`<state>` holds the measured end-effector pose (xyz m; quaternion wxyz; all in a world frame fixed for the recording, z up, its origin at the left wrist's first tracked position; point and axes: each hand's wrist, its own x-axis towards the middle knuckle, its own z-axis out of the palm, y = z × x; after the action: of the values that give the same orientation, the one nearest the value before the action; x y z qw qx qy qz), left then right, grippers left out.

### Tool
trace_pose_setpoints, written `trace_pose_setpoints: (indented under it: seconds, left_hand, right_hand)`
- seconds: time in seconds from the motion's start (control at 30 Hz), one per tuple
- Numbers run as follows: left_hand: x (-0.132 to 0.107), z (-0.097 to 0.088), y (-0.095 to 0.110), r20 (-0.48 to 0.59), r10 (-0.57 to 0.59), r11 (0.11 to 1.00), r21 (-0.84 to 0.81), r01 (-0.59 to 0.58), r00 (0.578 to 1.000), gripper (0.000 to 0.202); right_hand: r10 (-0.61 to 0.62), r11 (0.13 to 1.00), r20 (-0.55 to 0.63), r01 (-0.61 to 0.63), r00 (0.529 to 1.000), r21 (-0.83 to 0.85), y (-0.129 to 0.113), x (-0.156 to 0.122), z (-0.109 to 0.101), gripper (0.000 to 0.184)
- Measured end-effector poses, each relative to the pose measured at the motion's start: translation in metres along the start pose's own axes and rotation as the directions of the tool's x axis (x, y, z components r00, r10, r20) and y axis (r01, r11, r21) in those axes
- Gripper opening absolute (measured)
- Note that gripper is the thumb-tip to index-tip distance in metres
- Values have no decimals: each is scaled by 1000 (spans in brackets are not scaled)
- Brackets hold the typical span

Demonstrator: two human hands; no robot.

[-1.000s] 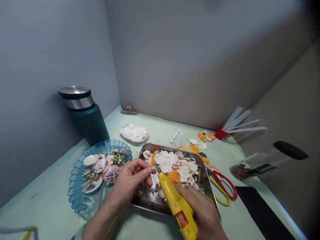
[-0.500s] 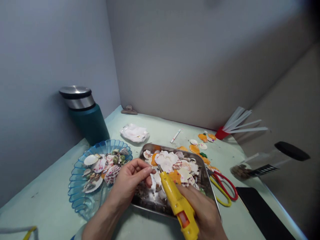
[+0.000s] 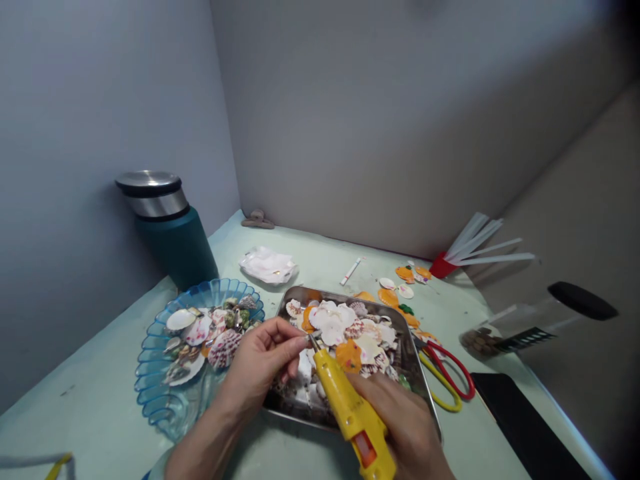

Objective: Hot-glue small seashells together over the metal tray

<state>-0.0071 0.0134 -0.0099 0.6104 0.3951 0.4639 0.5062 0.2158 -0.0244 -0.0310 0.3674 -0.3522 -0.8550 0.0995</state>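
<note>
Across the pale green surface [image 3: 100, 393], head view: metal tray [image 3: 286, 402] front and center, heaped with shells [image 3: 333, 323], white, speckled and orange, bare metal at its near left corner. Left of it, blue scalloped plate [image 3: 147, 377], shells [image 3: 225, 350] piled mostly toward the far side. Red cup [image 3: 441, 267] far right, white sticks [image 3: 473, 243] fanning out of it. Clear jar with black lid [image 3: 583, 300] at right edge, brown pieces [image 3: 483, 340] at the bottom. Right hand [image 3: 405, 417]: grip clamped around yellow glue gun [image 3: 345, 400], which slants over the tray, nozzle right by the left fingertips; whether touching, can't tell. Left hand [image 3: 265, 357]: thumb and forefinger together, pinching a tiny piece [image 3: 306, 338], too small to identify, above the tray. Others: teal bottle [image 3: 175, 250] behind the plate, white packet [image 3: 269, 265], hair clip [image 3: 257, 220] by the wall, thin white stick [image 3: 351, 271], loose orange shells [image 3: 387, 297] beyond the tray, scissors [image 3: 469, 387] with red and yellow handles just beside its right edge, black flat object [image 3: 525, 423] near them. In the way: right hand and gun cover part of the tray; left forearm crosses the plate's near right side.
</note>
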Motion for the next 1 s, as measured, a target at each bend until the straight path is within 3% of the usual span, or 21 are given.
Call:
trace_pose_setpoints:
  seconds: [0.27, 0.47, 1.0]
  left_hand:
    - [1, -1, -1, 12, 7, 1000, 11, -7, 1000, 22]
    - [0, -2, -3, 9, 15, 1000, -5, -15, 1000, 23]
    - [0, -1, 0, 29, 25, 1000, -4, -25, 999, 26]
  right_hand:
    - [20, 1000, -4, -21, 1000, -9, 1, -3, 1, 33]
    - [26, 999, -19, -27, 999, -22, 3, -5, 2, 43]
    - [37, 999, -33, -37, 999, 13, 1, -4, 3, 38]
